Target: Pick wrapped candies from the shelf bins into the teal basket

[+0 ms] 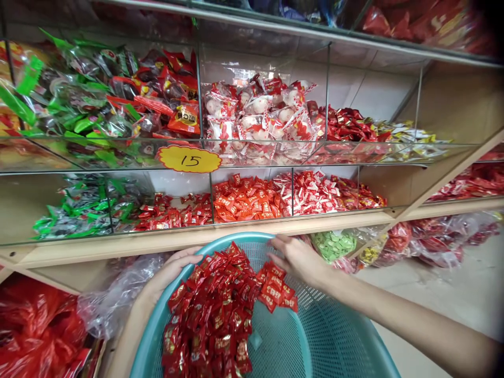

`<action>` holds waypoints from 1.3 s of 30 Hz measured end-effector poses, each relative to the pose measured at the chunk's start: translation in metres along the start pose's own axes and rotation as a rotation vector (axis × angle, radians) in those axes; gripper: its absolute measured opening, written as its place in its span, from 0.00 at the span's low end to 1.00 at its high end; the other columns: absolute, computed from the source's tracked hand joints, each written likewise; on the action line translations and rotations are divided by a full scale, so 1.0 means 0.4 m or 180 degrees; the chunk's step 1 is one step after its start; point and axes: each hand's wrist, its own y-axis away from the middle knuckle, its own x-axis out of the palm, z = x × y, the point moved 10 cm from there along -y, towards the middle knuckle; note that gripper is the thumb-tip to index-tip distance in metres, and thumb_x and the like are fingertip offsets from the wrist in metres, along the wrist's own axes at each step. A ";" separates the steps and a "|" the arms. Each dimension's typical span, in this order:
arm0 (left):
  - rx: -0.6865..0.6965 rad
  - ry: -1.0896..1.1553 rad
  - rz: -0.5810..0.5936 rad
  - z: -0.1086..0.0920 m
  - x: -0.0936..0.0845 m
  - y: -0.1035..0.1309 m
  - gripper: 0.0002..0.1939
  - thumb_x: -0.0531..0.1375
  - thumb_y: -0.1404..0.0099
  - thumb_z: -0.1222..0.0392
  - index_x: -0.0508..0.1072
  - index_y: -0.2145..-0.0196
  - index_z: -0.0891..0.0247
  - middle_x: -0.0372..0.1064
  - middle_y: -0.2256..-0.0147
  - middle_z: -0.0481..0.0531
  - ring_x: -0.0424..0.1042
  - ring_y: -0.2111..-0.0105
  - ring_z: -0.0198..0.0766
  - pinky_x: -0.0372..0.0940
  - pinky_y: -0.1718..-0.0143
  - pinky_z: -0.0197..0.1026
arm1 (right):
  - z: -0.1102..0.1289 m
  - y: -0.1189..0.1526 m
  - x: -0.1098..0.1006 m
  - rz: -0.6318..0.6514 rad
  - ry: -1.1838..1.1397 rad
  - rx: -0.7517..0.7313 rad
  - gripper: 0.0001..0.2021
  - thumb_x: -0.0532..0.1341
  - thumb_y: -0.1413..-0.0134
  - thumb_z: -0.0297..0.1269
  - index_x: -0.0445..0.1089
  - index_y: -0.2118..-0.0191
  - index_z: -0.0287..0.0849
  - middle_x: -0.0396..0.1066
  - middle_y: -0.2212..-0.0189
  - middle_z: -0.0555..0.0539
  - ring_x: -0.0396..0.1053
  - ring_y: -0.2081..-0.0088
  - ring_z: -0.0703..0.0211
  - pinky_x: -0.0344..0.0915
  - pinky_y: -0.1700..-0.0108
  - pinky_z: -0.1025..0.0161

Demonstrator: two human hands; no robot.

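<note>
A teal plastic basket (338,320) with mesh walls tilts in front of the shelves. My left hand (179,266) is closed over its left rim. Dark red wrapped candies (214,315) lie heaped along the left side of the basket. A smaller group of brighter red wrapped candies (274,287) lies beside them, towards the far wall. Over the far right rim, my right hand (299,258) reaches in just above this group. Its fingers are slightly blurred, bent and apart, and no candy shows between them.
Glass-fronted shelf bins hold orange-red candies (248,198), red-and-white candies (311,193) and green-wrapped packets (90,202). A yellow tag (189,158) reads 15. Below, a wooden shelf edge (118,244) runs close behind the basket. Red plastic bags (37,325) stand at lower left.
</note>
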 end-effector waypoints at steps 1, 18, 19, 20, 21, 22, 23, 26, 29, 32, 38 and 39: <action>0.0003 -0.0013 0.0010 0.000 0.000 -0.001 0.18 0.67 0.51 0.64 0.77 0.60 0.60 0.79 0.66 0.51 0.77 0.70 0.40 0.69 0.65 0.38 | 0.016 -0.027 -0.047 -0.0198 -0.0108 -0.0119 0.08 0.52 0.41 0.35 0.68 0.62 0.41 0.70 0.67 0.44 0.67 0.69 0.60 0.59 0.67 0.64; 0.0291 -0.0293 0.0087 -0.024 0.000 0.004 0.15 0.67 0.51 0.63 0.78 0.62 0.61 0.79 0.64 0.51 0.77 0.65 0.44 0.68 0.63 0.38 | -0.021 -0.316 -0.060 -0.0120 -0.0473 0.0186 0.09 0.64 0.53 0.38 0.70 0.76 0.38 0.67 0.80 0.52 0.61 0.76 0.67 0.54 0.73 0.70; 0.0279 -0.0283 0.0121 -0.023 0.003 0.003 0.15 0.66 0.51 0.64 0.78 0.62 0.61 0.79 0.64 0.50 0.76 0.65 0.44 0.68 0.63 0.38 | -0.022 -0.315 -0.061 -0.0140 -0.0434 0.0240 0.08 0.65 0.53 0.38 0.70 0.75 0.39 0.68 0.79 0.51 0.61 0.76 0.66 0.54 0.73 0.70; 0.0262 -0.0259 0.0167 -0.022 0.008 0.003 0.15 0.66 0.50 0.64 0.78 0.61 0.62 0.79 0.65 0.50 0.76 0.65 0.45 0.68 0.62 0.39 | -0.024 -0.313 -0.062 -0.0147 -0.0415 0.0293 0.08 0.65 0.54 0.38 0.70 0.75 0.39 0.70 0.78 0.51 0.62 0.76 0.66 0.55 0.73 0.70; 0.0236 -0.0229 0.0206 -0.021 0.012 0.004 0.16 0.66 0.50 0.64 0.78 0.61 0.62 0.79 0.65 0.50 0.76 0.65 0.44 0.68 0.62 0.39 | -0.026 -0.312 -0.062 -0.0134 -0.0409 0.0341 0.07 0.65 0.54 0.38 0.71 0.74 0.39 0.70 0.78 0.50 0.63 0.75 0.65 0.55 0.73 0.70; 0.0206 -0.0198 0.0224 -0.019 0.015 0.004 0.16 0.66 0.50 0.64 0.77 0.60 0.62 0.79 0.65 0.50 0.76 0.66 0.44 0.68 0.62 0.39 | -0.026 -0.311 -0.061 -0.0106 -0.0416 0.0375 0.07 0.65 0.54 0.38 0.71 0.73 0.39 0.71 0.77 0.49 0.64 0.75 0.65 0.55 0.73 0.70; 0.0171 -0.0167 0.0216 -0.018 0.017 0.005 0.17 0.66 0.50 0.64 0.77 0.60 0.62 0.79 0.65 0.51 0.76 0.66 0.44 0.68 0.62 0.39 | -0.025 -0.310 -0.060 -0.0068 -0.0423 0.0390 0.06 0.65 0.53 0.37 0.72 0.73 0.39 0.72 0.76 0.49 0.64 0.74 0.64 0.56 0.72 0.70; 0.0036 -0.0110 0.0150 -0.011 0.018 0.007 0.18 0.65 0.49 0.64 0.76 0.58 0.63 0.79 0.67 0.51 0.77 0.68 0.43 0.68 0.64 0.38 | -0.017 -0.307 -0.060 0.0005 -0.0430 0.0350 0.06 0.64 0.53 0.36 0.72 0.73 0.39 0.72 0.76 0.49 0.65 0.73 0.64 0.56 0.71 0.70; 0.0020 -0.0095 0.0139 -0.010 0.015 0.006 0.19 0.65 0.48 0.64 0.76 0.57 0.63 0.79 0.67 0.50 0.77 0.68 0.43 0.68 0.65 0.38 | -0.008 -0.303 -0.063 -0.0025 -0.0435 0.0317 0.06 0.64 0.52 0.36 0.71 0.74 0.40 0.71 0.77 0.49 0.65 0.73 0.64 0.56 0.71 0.69; 0.0043 -0.0108 0.0190 -0.008 0.013 0.003 0.19 0.65 0.48 0.64 0.75 0.56 0.62 0.79 0.65 0.51 0.77 0.68 0.42 0.69 0.65 0.38 | -0.007 -0.299 -0.063 -0.0096 -0.0377 0.0420 0.04 0.63 0.53 0.34 0.70 0.75 0.41 0.71 0.77 0.50 0.65 0.74 0.64 0.56 0.72 0.69; 0.0008 -0.0081 0.0064 -0.006 0.008 0.005 0.19 0.66 0.49 0.64 0.76 0.57 0.60 0.79 0.66 0.52 0.77 0.70 0.40 0.69 0.65 0.38 | -0.013 -0.303 -0.056 -0.0007 -0.0426 0.0577 0.04 0.65 0.56 0.34 0.70 0.72 0.41 0.70 0.76 0.50 0.64 0.73 0.63 0.56 0.72 0.69; 0.0002 -0.0084 0.0054 -0.006 0.008 0.005 0.19 0.66 0.50 0.64 0.76 0.57 0.60 0.79 0.66 0.52 0.77 0.70 0.40 0.69 0.65 0.38 | -0.014 -0.303 -0.056 0.0027 -0.0461 0.0577 0.05 0.64 0.55 0.36 0.70 0.72 0.41 0.70 0.76 0.50 0.64 0.73 0.63 0.56 0.72 0.69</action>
